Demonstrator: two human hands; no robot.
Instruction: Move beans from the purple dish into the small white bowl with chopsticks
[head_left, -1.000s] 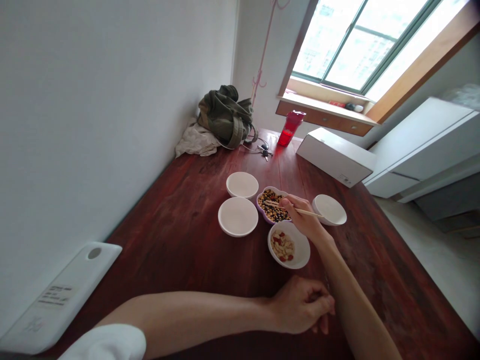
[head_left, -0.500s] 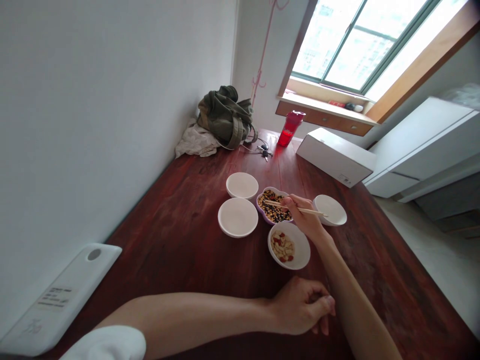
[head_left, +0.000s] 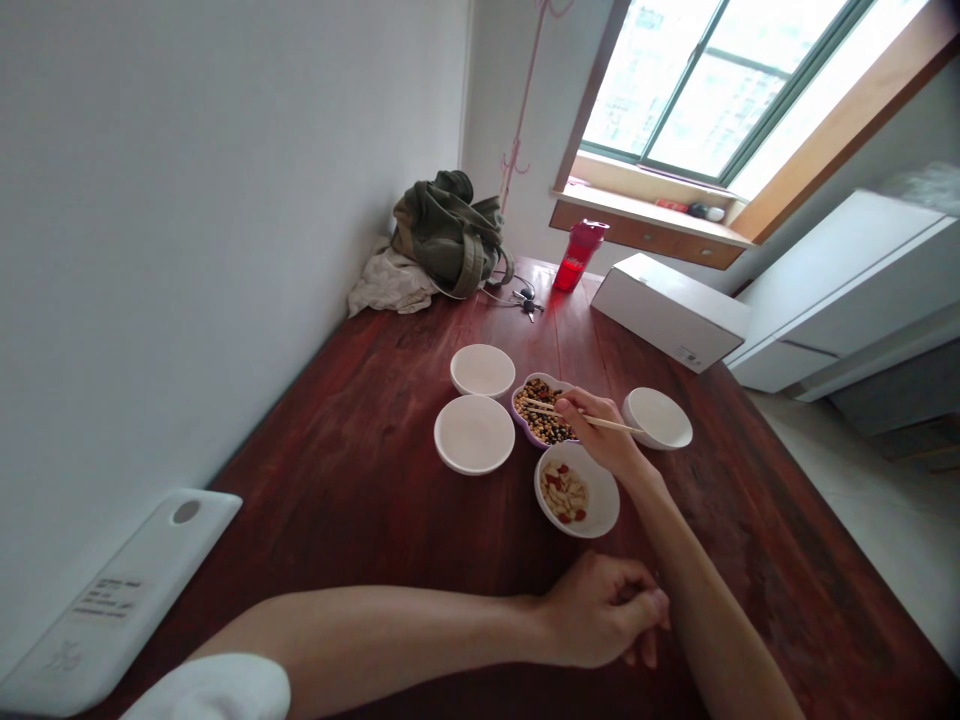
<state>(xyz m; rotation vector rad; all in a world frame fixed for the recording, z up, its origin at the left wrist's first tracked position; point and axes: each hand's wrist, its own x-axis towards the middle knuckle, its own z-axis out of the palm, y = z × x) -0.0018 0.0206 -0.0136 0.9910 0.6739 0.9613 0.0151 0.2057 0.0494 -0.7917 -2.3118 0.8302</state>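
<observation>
1. A dark red wooden table [head_left: 360,530] spreads under everything, and I take the purple-edged dish [head_left: 519,424] on it as my landmark. A plain pale wall [head_left: 187,200] runs along the table's edge, well left of the dish.
2. Beyond the dish lie a bunch of keys [head_left: 529,304], a red bottle [head_left: 579,258] standing upright and, farther left, an olive bag [head_left: 446,235] with a pale cloth [head_left: 390,284] by it. The window [head_left: 720,100] is past them.
3. Beyond the dish to the right sits a long white box [head_left: 667,315]; a flat white slab [head_left: 112,610] with printed lines lies far left, on the near side.
4. The dish holds a mix of small beans [head_left: 538,425], yellowish and black.
5. Just nearer me than the dish is a white bowl [head_left: 606,500] of pale pieces and a few red ones [head_left: 564,492].
6. Left of the dish are two white bowls, a farther one [head_left: 482,370] and a nearer one [head_left: 474,433]; another, tilted bowl [head_left: 660,418] is to its right.
7. My right hand [head_left: 611,446] is clamped on pale chopsticks [head_left: 619,427], their tips over the dish. I cannot tell whether they pinch a bean.
8. My left hand [head_left: 607,610] is loosely curled on the near side of the dish; its palm is hidden, so I cannot tell how closed it is.
</observation>
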